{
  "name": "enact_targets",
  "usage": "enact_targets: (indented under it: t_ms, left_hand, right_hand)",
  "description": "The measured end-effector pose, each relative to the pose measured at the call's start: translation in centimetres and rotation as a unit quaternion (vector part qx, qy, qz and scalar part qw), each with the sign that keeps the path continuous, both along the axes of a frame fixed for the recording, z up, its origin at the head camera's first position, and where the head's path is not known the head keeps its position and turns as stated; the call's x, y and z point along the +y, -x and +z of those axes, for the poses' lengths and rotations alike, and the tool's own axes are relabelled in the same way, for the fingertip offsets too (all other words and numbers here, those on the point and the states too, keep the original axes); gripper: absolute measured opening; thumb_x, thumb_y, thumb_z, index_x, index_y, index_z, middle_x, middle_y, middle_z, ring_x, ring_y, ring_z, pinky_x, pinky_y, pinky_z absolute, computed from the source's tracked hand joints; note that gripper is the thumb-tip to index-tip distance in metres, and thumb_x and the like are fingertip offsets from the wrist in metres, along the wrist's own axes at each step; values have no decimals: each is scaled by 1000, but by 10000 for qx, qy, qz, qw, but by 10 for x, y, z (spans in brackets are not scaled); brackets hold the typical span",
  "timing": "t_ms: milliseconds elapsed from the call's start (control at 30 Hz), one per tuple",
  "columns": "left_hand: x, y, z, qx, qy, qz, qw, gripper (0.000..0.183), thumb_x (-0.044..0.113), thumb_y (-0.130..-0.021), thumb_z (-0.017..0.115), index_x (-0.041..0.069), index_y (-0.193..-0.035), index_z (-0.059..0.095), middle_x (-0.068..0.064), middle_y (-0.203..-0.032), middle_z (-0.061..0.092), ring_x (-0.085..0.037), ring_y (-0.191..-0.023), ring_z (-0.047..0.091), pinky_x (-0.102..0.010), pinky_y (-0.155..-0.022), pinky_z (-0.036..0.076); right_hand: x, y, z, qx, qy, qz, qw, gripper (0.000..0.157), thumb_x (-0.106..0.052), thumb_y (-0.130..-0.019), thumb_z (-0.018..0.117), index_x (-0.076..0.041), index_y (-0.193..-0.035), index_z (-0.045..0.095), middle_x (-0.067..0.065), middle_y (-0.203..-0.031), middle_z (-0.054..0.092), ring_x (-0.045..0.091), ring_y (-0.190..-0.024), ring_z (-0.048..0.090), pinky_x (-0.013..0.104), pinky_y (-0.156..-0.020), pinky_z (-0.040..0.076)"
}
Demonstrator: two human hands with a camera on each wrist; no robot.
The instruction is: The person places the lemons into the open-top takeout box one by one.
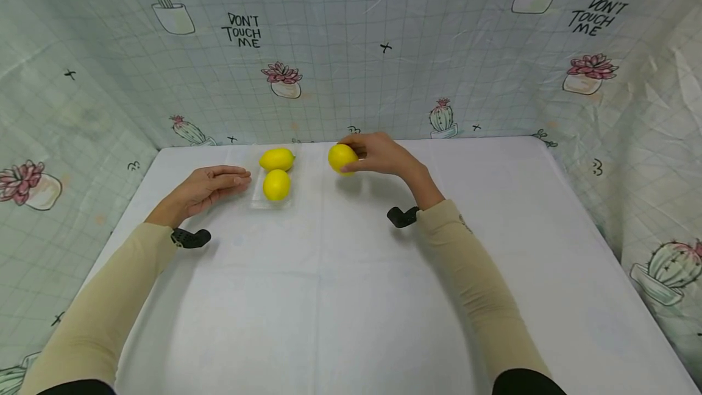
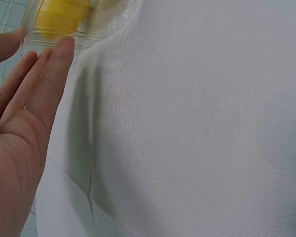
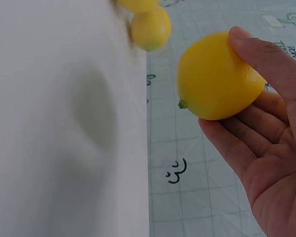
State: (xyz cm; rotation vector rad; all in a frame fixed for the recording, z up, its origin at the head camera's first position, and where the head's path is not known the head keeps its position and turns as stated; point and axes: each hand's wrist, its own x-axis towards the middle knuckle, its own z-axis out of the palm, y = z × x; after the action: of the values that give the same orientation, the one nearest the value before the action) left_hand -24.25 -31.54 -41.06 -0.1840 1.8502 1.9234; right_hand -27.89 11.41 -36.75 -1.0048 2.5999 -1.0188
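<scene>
Two yellow lemons sit in a clear plastic tray (image 1: 258,201) towards the back of the table: a rear lemon (image 1: 276,158) and a front lemon (image 1: 276,185). Beside the tray's left side is my left hand (image 1: 211,188), its fingers straight; in the left wrist view the fingertips are at the clear wall. Above the table, right of the tray, my right hand (image 1: 381,154) holds another lemon (image 3: 217,76) between thumb and fingers. That lemon's small green stem end shows in the right wrist view, and its shadow falls on the cloth below.
A white cloth covers the table (image 1: 318,297). Behind and at both sides hangs a printed curtain (image 1: 351,78) with plant drawings; the table's back edge runs close to it. Black wrist mounts (image 1: 403,217) stick out from both forearms.
</scene>
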Motion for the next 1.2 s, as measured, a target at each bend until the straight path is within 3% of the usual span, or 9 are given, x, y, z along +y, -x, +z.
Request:
enact_targets:
  t_ms: [433,867,1200]
  left_hand:
    - [2,-2,3,-28,-104,-16,9999,64,8,-99,66,-2,-154,35,-1,-133,66,-13,-121,65,-33,-104,53]
    - [-2,-1,-2,91,-254,-123,9996,66,9,-100,64,-2,-156,31,0,-131,67,-11,-118,66,-31,-104,53]
    - [-1,-1,-2,31,-262,-43,9996,64,9,-100,65,-1,-155,34,-1,-133,66,-12,-119,66,-31,-104,53]
  right_hand:
    - [-29,7,6,-6,-11,58,10000,59,-44,-87,80,-18,-137,62,-1,-130,67,14,-111,63,31,-100,51]
    - [-59,17,15,-40,-31,554,9985,56,-38,-90,79,-15,-138,61,0,-129,67,14,-109,62,26,-97,53]
    - [-81,26,31,-178,-107,800,9966,58,-33,-91,79,-11,-140,58,4,-132,65,17,-116,60,28,-103,51]
